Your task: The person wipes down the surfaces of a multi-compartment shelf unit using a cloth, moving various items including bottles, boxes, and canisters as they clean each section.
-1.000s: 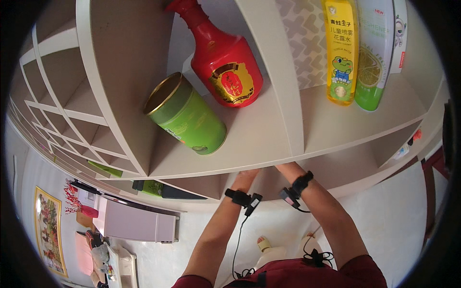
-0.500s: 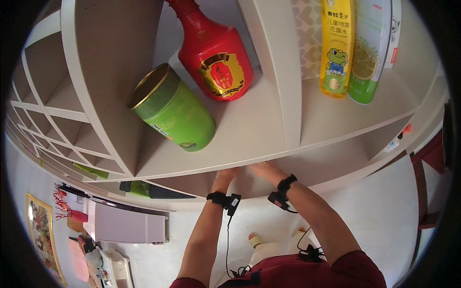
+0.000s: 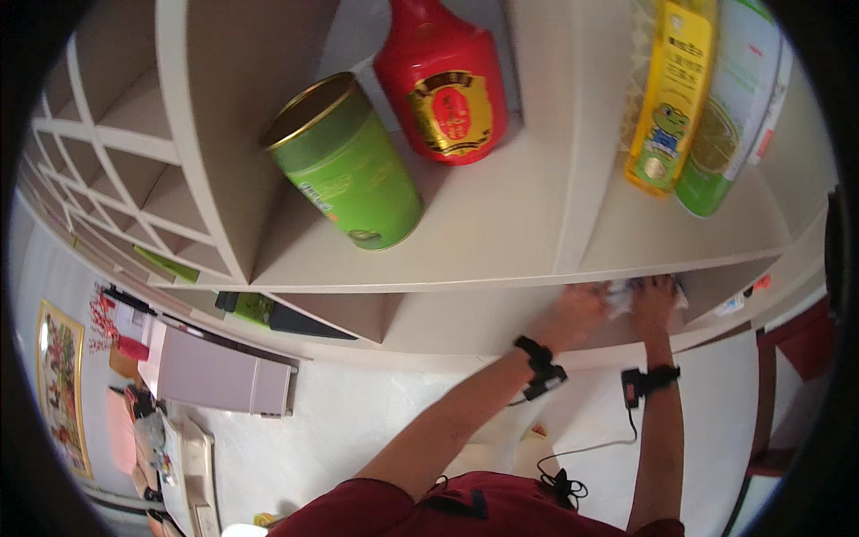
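Note:
Both my arms reach into the lower shelf compartment (image 3: 465,313), toward its right end. My right hand (image 3: 656,302) presses down on a crumpled white cloth or tissue (image 3: 619,298), which shows on either side of the fingers. Just left of it, my left hand (image 3: 580,313) is close to the cloth's edge; motion blurs its fingers, and whether it touches the cloth is unclear. Black straps with small boxes and cables circle both wrists.
Above, the shelf holds a green tin (image 3: 358,179), a red bottle (image 3: 452,98), a yellow bottle (image 3: 671,107) and a green-and-white spray can (image 3: 725,125). A shelf divider (image 3: 586,179) separates them. Dark and green items (image 3: 277,313) lie in the lower left compartment.
Both hands have moved right along the lower shelf. The white cloth now shows under my right hand. The view has shifted, so the tin and bottles appear farther right.

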`<state>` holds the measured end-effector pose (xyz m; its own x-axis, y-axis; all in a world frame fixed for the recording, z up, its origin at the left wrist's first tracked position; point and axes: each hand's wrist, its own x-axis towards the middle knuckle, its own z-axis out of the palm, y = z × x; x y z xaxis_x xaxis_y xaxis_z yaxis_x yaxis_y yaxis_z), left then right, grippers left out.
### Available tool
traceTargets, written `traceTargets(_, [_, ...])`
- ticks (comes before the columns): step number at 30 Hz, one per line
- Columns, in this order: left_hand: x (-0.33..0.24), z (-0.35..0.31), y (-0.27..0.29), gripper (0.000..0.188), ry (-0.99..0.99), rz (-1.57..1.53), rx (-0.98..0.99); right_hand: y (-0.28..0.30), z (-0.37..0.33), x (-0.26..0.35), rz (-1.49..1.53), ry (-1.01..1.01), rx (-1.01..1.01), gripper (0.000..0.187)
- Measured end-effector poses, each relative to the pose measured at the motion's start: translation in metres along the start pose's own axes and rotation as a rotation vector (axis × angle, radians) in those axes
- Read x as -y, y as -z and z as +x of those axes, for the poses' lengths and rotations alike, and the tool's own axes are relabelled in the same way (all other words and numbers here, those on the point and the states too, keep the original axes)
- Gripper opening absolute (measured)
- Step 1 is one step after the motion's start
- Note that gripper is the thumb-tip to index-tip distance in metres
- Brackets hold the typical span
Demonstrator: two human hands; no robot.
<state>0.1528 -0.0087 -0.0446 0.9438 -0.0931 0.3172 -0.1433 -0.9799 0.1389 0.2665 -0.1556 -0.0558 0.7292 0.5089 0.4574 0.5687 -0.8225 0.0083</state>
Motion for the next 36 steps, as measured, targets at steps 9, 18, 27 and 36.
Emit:
traceTargets(9, [-0.033, -0.054, 0.020, 0.033, 0.151, -0.154, -0.101, 0.049, -0.082, 0.047, 0.199, 0.049, 0.014, 0.035])
traceTargets(18, [0.056, -0.238, 0.096, 0.026, 0.657, 0.089, -0.152, 0.052, -0.074, 0.238, 0.667, 0.503, 0.034, 0.039])
traceTargets(27, [0.041, -0.320, 0.121, 0.014, 1.021, -0.044, -0.126, 0.061, -0.104, 0.339, 0.652, 0.943, 0.254, 0.024])
traceTargets(36, [0.016, -0.262, 0.190, 0.019, 0.618, -0.369, -0.429, 0.097, -0.108, 0.250, 1.749, -0.015, 0.755, 0.019])
